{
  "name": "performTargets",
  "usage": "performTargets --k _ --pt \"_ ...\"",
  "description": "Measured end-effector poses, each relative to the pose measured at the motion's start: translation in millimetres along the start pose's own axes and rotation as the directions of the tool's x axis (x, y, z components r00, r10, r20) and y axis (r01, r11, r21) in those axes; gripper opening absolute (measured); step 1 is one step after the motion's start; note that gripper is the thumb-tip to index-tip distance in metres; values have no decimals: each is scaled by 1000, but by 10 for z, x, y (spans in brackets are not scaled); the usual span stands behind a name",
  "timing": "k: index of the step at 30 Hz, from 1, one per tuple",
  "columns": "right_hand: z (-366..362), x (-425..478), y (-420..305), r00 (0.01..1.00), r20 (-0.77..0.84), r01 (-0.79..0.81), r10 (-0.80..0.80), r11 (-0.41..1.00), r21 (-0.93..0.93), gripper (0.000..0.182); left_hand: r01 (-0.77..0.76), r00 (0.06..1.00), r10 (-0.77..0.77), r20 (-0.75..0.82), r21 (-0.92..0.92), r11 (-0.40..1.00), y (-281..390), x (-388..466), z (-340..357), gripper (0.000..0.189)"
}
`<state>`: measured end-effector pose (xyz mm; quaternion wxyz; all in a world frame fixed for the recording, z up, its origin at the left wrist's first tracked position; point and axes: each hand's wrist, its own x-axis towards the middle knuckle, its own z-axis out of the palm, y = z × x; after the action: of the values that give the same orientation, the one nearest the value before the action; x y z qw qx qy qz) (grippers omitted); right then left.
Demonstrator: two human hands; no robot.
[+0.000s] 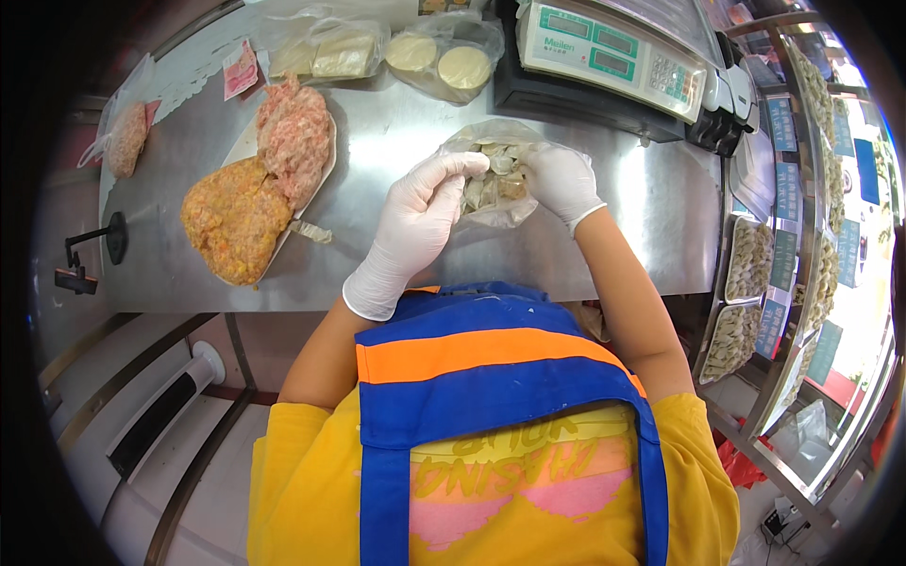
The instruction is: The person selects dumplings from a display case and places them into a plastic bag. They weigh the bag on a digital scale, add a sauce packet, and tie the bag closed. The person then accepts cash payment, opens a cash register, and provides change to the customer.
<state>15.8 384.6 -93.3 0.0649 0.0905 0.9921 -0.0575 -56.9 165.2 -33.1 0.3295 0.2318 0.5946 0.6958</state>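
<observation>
A clear plastic bag (522, 211) lies on the steel table with its mouth spread. Inside it is a pile of pale, dumpling-like pieces (499, 180). My left hand (428, 209), in a white glove, pinches the bag's left rim between thumb and fingers. At the opposite rim my gloved right hand (564, 180) has its fingers curled over the plastic; its fingertips are partly hidden. Left of my hands, a white tray (244, 141) bears a mound of pink minced meat (294, 141) and an orange-yellow filling (237, 219). A flat stick handle (311, 231) pokes out beside the filling.
Bagged square wrappers (345, 55) and round wrappers (463, 68) line the back. A Meilen scale (612, 60) sits behind my right hand. At far left are bagged mince (127, 141) and a phone stand (117, 239). Trays of dumplings (749, 258) fill the right-hand rack.
</observation>
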Motion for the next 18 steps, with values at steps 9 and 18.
performTargets --k 9,18 --pt "-198 7 -102 997 -79 4 13 979 203 17 52 998 -59 -36 -182 982 200 -13 18 25" --pt "-316 -35 -178 993 -82 109 -81 895 433 24 184 981 -181 64 -42 982 304 -109 -51 23"
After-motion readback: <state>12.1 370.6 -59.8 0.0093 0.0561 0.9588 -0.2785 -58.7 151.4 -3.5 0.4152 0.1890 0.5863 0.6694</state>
